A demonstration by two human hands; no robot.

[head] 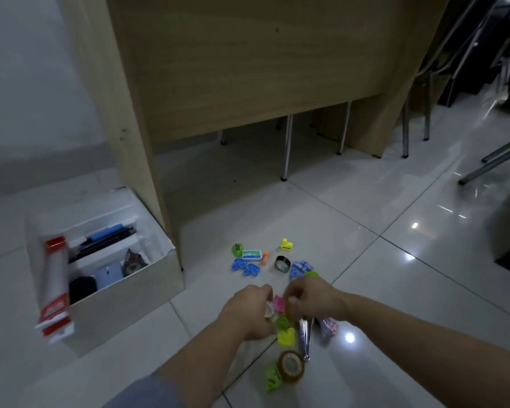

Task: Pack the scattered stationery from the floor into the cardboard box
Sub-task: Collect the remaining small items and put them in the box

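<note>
The stationery (286, 337) lay scattered on the floor (365, 231) to the right of the cardboard box (124, 295), which stood open at the foot of the wooden desk panel (248, 69) with several things inside. Both hands were down in the nearer cluster. The left hand (252, 310) had its fingers curled round a small pale piece (269, 312). The right hand (309, 298) had its fingertips bent into the pile, but I could not tell whether it pinched anything. Most of what remained looked light and rigid: the blue clips (245, 267), the green clips (273, 378) and the staple box (251, 254) would probably lift easily, several to a handful, though smooth plastic on glossy tile may skid away from a careless pinch. The tape roll (290, 365) seemed best taken across its rim or through its core, and the slim metal piece (304, 340) by its middle, since it looked slippery and its near end narrow. What the pale piece was stayed unclear, and the hands covered part of the pink piece (278, 303) between them. The frame was blurred, so the box's dark contents and the wrapper (327, 326) by the right wrist could not be identified.
</note>
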